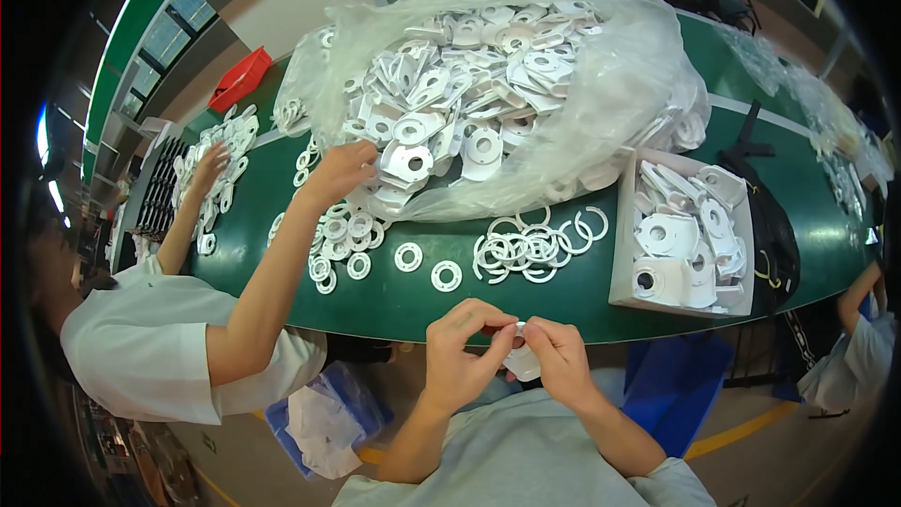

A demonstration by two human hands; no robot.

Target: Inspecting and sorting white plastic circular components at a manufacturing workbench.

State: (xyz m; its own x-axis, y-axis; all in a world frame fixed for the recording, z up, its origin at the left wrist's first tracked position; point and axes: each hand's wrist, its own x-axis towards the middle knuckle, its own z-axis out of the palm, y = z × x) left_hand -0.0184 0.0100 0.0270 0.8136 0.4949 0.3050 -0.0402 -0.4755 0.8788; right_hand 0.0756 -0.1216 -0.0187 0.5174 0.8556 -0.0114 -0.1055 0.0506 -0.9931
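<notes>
While bent inward, left hand [460,347], right hand [556,357], pinching white part [522,360]

Factory assembly line, long green workbench [394,296], bagged white plastic parts [469,103]

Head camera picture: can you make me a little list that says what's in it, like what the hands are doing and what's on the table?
left hand: pinching a small white plastic part with the right hand
right hand: gripping the same part, close to the body
table: green, curved edge
big clear bag: heaped with flat white parts with holes
loose rings: white, lying in front of the bag
white box: on the right, holding more white parts
co-worker's hand: reaching into the bag from the left
</notes>
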